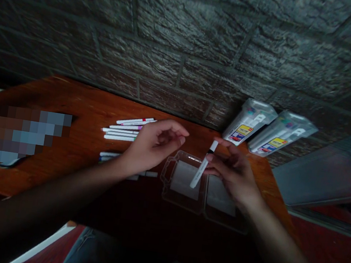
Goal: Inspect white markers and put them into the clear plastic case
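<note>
A white marker with a black band is pinched between the thumb and fingers of my right hand, tilted above the clear plastic case. That case lies unfolded on the table, with a pale insert in its left half. My left hand is raised to the left of the marker, its fingers loosely curved with a small gap to the thumb and nothing visible between them. Beyond its wrist lie several white markers in a row. A few more pens are partly hidden under my left forearm.
Two clear plastic cases with labels, one left and one right, stand at the table's back right, against the stone-block wall. A blurred-out object occupies the left end of the wooden table.
</note>
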Available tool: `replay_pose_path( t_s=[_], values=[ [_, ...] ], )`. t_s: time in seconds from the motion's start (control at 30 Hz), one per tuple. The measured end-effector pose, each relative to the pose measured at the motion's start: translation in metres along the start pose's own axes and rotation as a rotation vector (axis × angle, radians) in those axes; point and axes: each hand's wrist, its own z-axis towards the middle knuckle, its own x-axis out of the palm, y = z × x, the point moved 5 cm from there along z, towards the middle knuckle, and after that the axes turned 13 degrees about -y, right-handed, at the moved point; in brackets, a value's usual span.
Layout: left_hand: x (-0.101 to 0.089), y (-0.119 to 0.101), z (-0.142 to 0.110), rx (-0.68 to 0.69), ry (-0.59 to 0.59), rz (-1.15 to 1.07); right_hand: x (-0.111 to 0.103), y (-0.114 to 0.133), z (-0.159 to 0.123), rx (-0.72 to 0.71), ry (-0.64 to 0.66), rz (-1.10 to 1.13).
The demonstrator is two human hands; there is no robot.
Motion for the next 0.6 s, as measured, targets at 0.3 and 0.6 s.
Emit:
replay_pose_path(
  t_s=[0.3,0.6],
  values=[
    [-0.013,-0.027,-0.033,0.182,0.307,0.234,0.026,-0.014,0.003,0.103,0.093,-0.091],
    [-0.019,-0.022,-0.084,0.433,0.408,0.312,0.047,-0.022,0.007,0.17,0.168,-0.335]
  ],
)
